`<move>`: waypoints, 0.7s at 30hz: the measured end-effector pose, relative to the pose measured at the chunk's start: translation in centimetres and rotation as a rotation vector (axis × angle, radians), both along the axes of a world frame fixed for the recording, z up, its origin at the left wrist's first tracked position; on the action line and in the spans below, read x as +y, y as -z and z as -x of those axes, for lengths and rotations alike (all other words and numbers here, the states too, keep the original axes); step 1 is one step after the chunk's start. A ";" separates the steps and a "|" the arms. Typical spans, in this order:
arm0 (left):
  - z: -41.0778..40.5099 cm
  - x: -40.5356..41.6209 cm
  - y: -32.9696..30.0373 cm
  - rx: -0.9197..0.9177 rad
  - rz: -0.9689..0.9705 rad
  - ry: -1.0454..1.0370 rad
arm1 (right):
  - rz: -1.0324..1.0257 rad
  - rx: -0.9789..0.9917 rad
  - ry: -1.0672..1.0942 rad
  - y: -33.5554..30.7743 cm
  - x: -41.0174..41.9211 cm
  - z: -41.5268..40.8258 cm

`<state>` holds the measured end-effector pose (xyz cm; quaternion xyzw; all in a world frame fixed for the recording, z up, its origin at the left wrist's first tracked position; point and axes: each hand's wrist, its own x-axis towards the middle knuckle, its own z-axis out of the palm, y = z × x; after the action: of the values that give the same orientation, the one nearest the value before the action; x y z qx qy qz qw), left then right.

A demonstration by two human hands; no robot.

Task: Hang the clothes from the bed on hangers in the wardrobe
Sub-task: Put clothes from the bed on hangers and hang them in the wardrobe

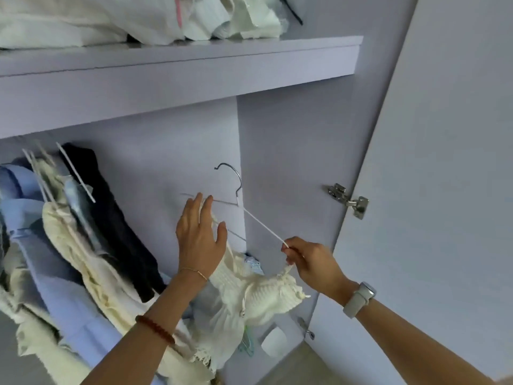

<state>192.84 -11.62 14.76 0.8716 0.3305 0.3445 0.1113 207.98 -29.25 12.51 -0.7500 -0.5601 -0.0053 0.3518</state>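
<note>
A thin white hanger (258, 222) with a metal hook is held up inside the lilac wardrobe (172, 151), tilted. A cream ribbed top (266, 293) with thin straps hangs from it. My right hand (308, 261) pinches the hanger's right end together with one strap. My left hand (198, 234) is at the hanger's left arm with fingers mostly straight, touching the other strap there. The hook hangs free, not on a rail; the rail itself is hidden.
Several garments (69, 245) in blue, cream and black hang on white hangers at the left. Folded pale laundry (125, 18) lies on the upper shelf (180, 68). The open wardrobe door (433, 176) with its hinge (348, 200) stands at the right.
</note>
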 end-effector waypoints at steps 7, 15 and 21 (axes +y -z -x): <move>-7.3 -4.1 1.8 0.173 0.000 0.295 | -0.069 -0.132 0.271 0.8 -11.9 -0.4; -11.5 -13.7 0.2 -0.292 -0.378 0.626 | -0.192 -0.178 0.725 0.9 -24.8 1.2; -12.5 -23.4 -4.7 -0.451 -0.494 0.709 | -0.332 -0.347 0.927 -2.1 -33.8 1.4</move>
<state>205.33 -34.99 19.46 0.8346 -0.1109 0.5335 0.0805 206.53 -63.06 14.63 -0.8415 -0.2109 -0.3733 0.3287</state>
